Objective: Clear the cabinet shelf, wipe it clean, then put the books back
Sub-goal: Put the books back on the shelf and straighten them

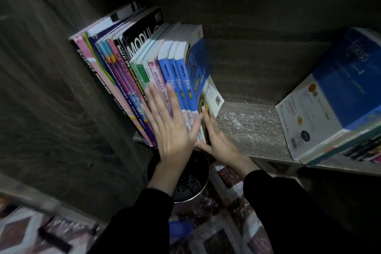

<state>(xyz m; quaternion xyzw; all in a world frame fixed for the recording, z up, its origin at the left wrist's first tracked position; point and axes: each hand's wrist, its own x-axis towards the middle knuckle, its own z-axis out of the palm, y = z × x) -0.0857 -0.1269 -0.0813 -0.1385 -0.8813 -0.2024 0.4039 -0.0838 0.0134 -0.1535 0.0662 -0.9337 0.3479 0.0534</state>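
Note:
A row of upright books [132, 64] leans against the left wall of the grey wooden cabinet shelf [251, 128]. My left hand [171, 121] lies flat, fingers spread, against the spines of the blue and pink books. My right hand [218, 140] presses its fingers on the lower cover of the outermost blue and white book [203, 80], which tilts to the left. A second stack of books [334, 101] lies flat at the right end of the shelf. The bare shelf between them looks dusty and scratched.
A dark round metal bucket [185, 183] stands on the floor under my wrists. A patterned rug [222, 222] covers the floor, with a black object [54, 240] at the lower left. The cabinet's left side panel [51, 88] stands close by.

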